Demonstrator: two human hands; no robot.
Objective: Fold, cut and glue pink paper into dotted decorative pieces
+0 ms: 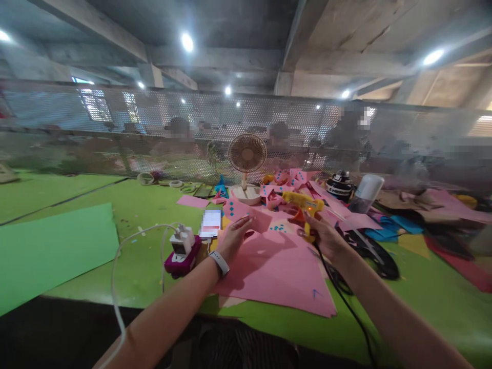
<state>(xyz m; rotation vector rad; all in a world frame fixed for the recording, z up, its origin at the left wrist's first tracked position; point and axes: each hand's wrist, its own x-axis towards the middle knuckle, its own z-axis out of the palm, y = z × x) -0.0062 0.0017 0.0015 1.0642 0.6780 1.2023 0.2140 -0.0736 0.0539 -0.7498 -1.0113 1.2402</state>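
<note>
My right hand is wrapped round the grip of a yellow hot glue gun, its nozzle pointing left and a small orange light lit on its side. A black cord hangs from its handle. My left hand, with a pale band at the wrist, grips a folded pink paper piece that carries blue diamonds near its left end. Below both hands lies a stack of pink sheets. Small blue paper bits are scattered on it, between the two hands.
Left of my left hand are a phone and a purple power strip with white plugs. A small fan stands behind, beside pink scraps. Rightward are a clear cup and black scissors-like handles. A green sheet lies left.
</note>
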